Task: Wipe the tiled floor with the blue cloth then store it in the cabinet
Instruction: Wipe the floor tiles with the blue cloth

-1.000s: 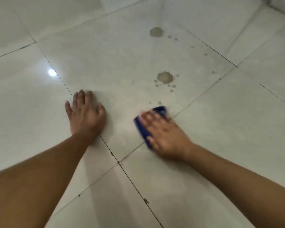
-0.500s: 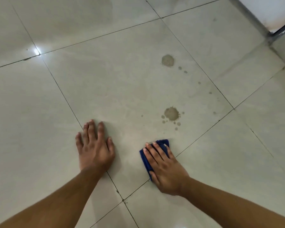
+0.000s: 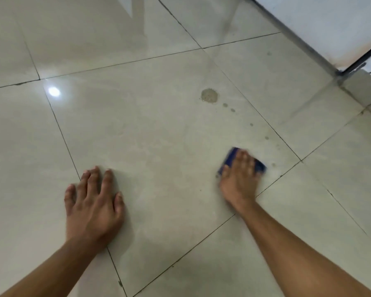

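The blue cloth [image 3: 229, 160] is pressed flat under the spread right hand [image 3: 240, 174], with the remaining stain [image 3: 209, 95] lying ahead, slightly leftward.

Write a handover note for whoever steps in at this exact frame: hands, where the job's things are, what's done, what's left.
Left hand: flat on the tiled floor, fingers spread, holding nothing.
Right hand: pressing the blue cloth against the floor, blurred by motion.
Done: wiping is under way.
Left: the large brown stain and the small spots trailing from it lie beyond the cloth, unwiped. Then store the cloth; no cabinet is in view.
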